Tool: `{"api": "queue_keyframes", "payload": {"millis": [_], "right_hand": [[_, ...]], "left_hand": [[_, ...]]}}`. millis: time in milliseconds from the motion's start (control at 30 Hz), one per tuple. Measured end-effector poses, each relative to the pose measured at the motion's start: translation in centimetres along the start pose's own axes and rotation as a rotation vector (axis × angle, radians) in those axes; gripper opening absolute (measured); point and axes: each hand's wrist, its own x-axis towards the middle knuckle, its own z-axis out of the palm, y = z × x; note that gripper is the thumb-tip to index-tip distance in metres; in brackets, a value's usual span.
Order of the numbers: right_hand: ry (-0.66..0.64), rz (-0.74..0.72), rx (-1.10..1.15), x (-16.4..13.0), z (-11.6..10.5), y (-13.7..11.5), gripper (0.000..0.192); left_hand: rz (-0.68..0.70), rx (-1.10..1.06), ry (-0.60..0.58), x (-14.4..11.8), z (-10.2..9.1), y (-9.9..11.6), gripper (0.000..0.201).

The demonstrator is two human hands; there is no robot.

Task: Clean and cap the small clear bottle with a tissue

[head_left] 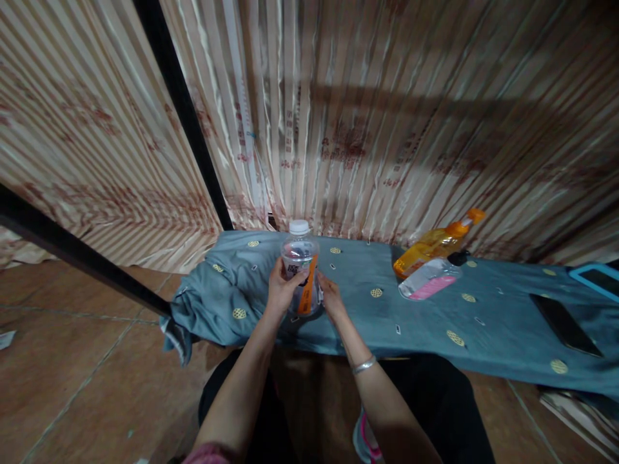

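A clear plastic bottle [313, 250] with a white cap and an orange label stands upright on the cloth-covered bench. Around its left side is wrapped my left hand [283, 288], the thumb lying across the label's dark printed square. My right hand [330, 296] is at the bottle's right side with its fingers bent closed. A small whitish bit shows at those fingertips; whether it is part of the label or a separate piece, I cannot tell. The far side of the bottle hides some of the fingers.
On the blue-grey cloth [358, 328] to the right lie an orange spray bottle [425, 251] and a clear bottle with a pink label [430, 278]. Further right are a black phone [565, 325] and a blue-framed object [597, 281]. Striped curtains [348, 129] and dark poles [186, 109] stand behind and left.
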Motion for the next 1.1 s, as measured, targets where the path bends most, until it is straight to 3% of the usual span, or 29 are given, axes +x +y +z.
{"api": "queue_keyframes", "payload": {"millis": [133, 233, 367, 433, 500, 600, 700, 867, 1000, 1100], "right_hand": [[0.032, 0.033, -0.068, -2.2, -2.1, 1.4, 0.040], [0.133, 0.006, -0.190, -3.7, -7.0, 0.3, 0.039], [0.408, -0.121, -0.494, -5.4, -15.0, -2.2, 0.042], [0.491, -0.182, -0.671, -5.7, -17.5, -2.6, 0.044], [0.507, -0.229, -0.835, -5.7, -18.4, -2.1, 0.044], [0.473, -0.289, -1.032, -4.8, -17.5, -0.4, 0.044], [0.411, -0.346, -1.171, -3.5, -15.3, 1.3, 0.045], [0.218, -0.463, -1.300, -1.7, -9.0, 3.6, 0.045], [0.031, -0.563, -1.343, -2.1, -4.1, 5.0, 0.045], [-0.044, -0.596, -1.358, -3.2, -4.5, 5.1, 0.043]], "left_hand": [[0.037, -0.068, 0.069, 0.8, -0.7, 0.1, 0.051], [0.119, 0.015, 0.115, 1.7, -1.4, -0.5, 0.061], [0.177, 0.167, 0.179, 2.8, -1.9, -1.7, 0.081], [0.176, 0.208, 0.175, 3.0, -2.0, -2.2, 0.082], [0.179, 0.233, 0.156, 2.9, -1.9, -2.4, 0.084], [0.170, 0.266, 0.140, 2.7, -1.8, -2.4, 0.086], [0.153, 0.284, 0.138, 2.7, -1.7, -2.3, 0.087], [0.144, 0.276, 0.141, 2.8, -1.1, -2.2, 0.090], [0.142, 0.278, 0.132, 2.9, -1.1, -2.3, 0.087], [0.144, 0.256, 0.136, 3.0, -1.3, -2.5, 0.089]]}}
